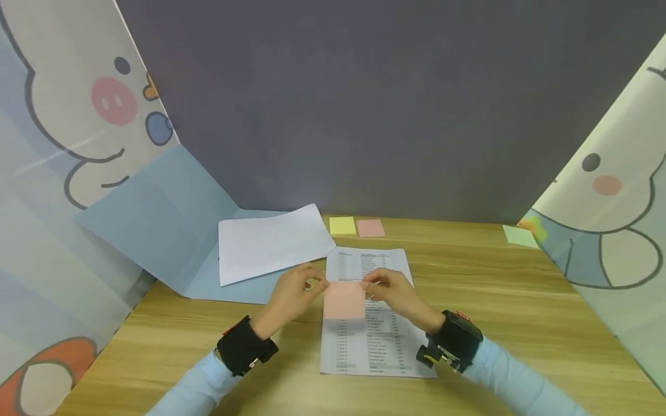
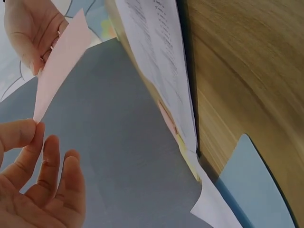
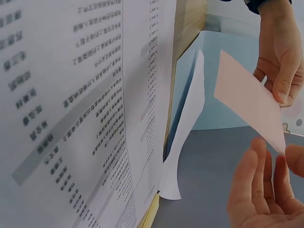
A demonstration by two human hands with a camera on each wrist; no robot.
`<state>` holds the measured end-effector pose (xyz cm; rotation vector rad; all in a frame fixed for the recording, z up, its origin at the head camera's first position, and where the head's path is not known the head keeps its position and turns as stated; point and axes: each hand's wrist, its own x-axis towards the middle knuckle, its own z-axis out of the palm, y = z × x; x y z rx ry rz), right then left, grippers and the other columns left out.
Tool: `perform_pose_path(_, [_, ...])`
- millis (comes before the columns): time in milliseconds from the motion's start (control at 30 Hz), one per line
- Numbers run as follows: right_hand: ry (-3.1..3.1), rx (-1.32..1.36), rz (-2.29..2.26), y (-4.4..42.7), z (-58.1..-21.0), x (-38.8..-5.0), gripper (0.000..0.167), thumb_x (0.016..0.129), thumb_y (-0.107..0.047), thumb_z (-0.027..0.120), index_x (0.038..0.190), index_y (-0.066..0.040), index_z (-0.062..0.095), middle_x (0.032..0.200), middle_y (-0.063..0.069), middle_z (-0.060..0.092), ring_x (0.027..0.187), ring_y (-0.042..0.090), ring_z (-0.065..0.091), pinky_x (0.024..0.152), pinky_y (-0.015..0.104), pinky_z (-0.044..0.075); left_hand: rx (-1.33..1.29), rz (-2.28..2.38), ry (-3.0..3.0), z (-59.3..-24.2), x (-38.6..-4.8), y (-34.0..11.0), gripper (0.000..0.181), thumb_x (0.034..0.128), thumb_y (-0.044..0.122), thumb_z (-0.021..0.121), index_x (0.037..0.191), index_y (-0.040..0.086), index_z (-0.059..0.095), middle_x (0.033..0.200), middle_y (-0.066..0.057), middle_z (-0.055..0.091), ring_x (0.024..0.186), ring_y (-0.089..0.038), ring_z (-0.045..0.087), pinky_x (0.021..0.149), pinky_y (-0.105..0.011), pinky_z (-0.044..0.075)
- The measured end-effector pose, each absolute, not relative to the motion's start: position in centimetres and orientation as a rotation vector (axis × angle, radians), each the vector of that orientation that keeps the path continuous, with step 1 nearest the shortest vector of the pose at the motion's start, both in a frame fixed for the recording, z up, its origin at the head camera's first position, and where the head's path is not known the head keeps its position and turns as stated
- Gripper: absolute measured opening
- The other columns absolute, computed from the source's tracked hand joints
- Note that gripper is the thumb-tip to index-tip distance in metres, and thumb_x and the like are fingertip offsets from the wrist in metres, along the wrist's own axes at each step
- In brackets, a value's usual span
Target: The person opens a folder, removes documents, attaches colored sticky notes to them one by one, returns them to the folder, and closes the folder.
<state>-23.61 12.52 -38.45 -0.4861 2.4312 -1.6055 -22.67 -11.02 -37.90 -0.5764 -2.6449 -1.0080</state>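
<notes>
A pink sticky note (image 1: 344, 300) is stretched between both hands above a printed sheet (image 1: 380, 346). The left hand (image 1: 296, 292) pinches its upper left corner between thumb and index finger, and the right hand (image 1: 395, 293) pinches the upper right corner. In the left wrist view the note (image 2: 61, 64) hangs off the table surface, the left hand (image 2: 42, 183) at its near corner and the right hand (image 2: 35, 33) at the far one. From the right wrist, the note (image 3: 249, 97) shows blank, between the left hand (image 3: 282, 57) and the right hand (image 3: 266, 190).
An open blue folder (image 1: 161, 219) with white sheets (image 1: 273, 242) lies at the left; one sheet's corner meets the printed sheet. At the back are a yellow pad (image 1: 342, 226) and a pink pad (image 1: 370, 228). A green pad (image 1: 520, 236) is at the back right, before the grey partition (image 1: 364, 115).
</notes>
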Motion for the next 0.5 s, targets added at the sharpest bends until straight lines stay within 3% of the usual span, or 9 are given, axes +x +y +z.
perform_pose_path(233, [2.597, -0.43, -1.576, 12.7, -39.0, -24.9, 0.011, 0.089, -0.006, 0.055, 0.091, 0.002, 0.062, 0.088, 0.012, 0.065, 0.079, 0.02, 0.061, 0.07, 0.029, 0.052, -0.644, -1.009, -2.747, -38.1, -24.8, -10.2, 0.01, 0.086, 0.022, 0.062, 0.085, 0.016, 0.07, 0.088, 0.004, 0.065, 0.08, -0.013, 0.061, 0.071, -0.029, 0.048])
perform_pose_path(433, [2.702, -0.439, -1.301, 14.1, -39.8, -28.3, 0.017, 0.091, -0.016, 0.055, 0.097, -0.004, 0.065, 0.109, 0.013, 0.062, 0.107, 0.032, 0.055, 0.09, 0.045, 0.045, -0.732, -0.911, -2.878, -38.4, -28.0, -8.6, 0.015, 0.0869, 0.022, 0.058, 0.086, 0.013, 0.07, 0.085, 0.002, 0.066, 0.073, -0.009, 0.057, 0.062, -0.024, 0.045])
perform_pose_path(500, [2.675, -0.459, -1.251, 14.7, -40.1, -29.4, 0.02, 0.092, -0.017, 0.054, 0.1, -0.002, 0.065, 0.112, 0.015, 0.061, 0.109, 0.033, 0.054, 0.092, 0.046, 0.043, -0.758, -0.896, -2.927, -38.6, -29.2, -7.9, 0.016, 0.0871, 0.02, 0.057, 0.085, 0.011, 0.07, 0.081, 0.003, 0.066, 0.064, -0.007, 0.054, 0.056, -0.021, 0.042])
